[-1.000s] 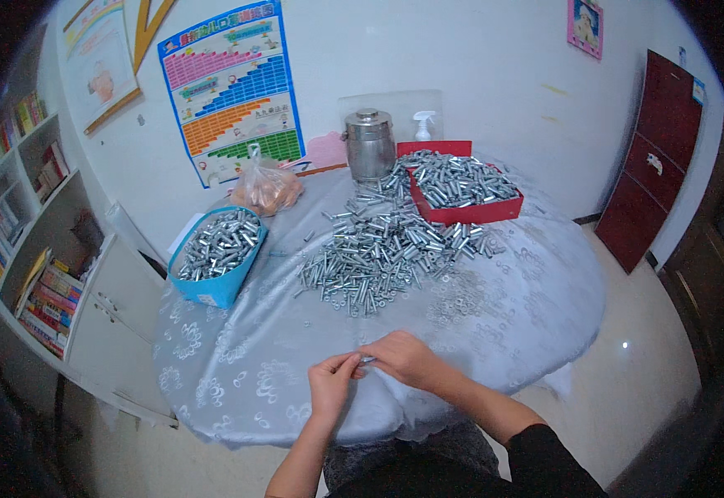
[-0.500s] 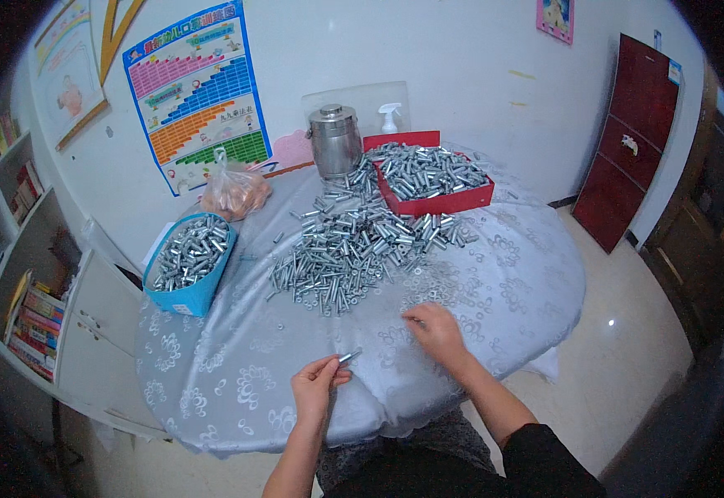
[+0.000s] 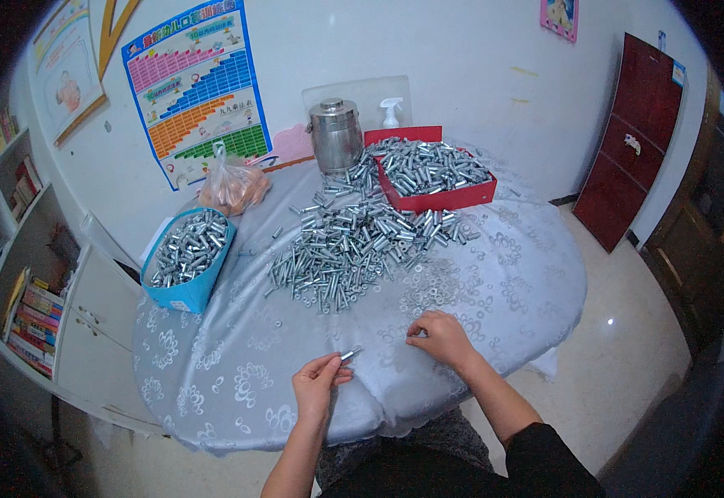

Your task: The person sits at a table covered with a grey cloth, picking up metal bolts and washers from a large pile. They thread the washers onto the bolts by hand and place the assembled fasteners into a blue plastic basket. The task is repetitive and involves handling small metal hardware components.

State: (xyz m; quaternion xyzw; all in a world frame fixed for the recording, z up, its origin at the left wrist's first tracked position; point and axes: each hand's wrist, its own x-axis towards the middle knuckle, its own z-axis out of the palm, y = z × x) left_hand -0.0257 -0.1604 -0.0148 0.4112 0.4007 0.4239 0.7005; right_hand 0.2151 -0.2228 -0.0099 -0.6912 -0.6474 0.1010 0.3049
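Between the thumb and fingers of my left hand [image 3: 319, 380] is a silvery metal bolt [image 3: 348, 354], its thinner end pointing up and to the right. My right hand [image 3: 440, 335] hovers over the cloth a little farther right, fingertips pinched together; whatever they hold is too small to make out. Beyond both hands lies a heap of loose metal bolts and sleeves [image 3: 337, 253]. To the right of that heap, small washers or nuts [image 3: 430, 290] are scattered just past my right hand.
A red box [image 3: 445, 201] full of metal sleeves stands at the back, beside a steel canister [image 3: 335, 137] and a white spray bottle [image 3: 390, 112]. On the left are a blue basket [image 3: 181, 296] of similar parts and a plastic bag [image 3: 233, 189]. A pale patterned cloth [image 3: 237, 357] covers the table.
My right hand has drawn back slightly toward me, away from the scattered small rings, its fingers still pinched. My left hand keeps holding the bolt in nearly the same place.
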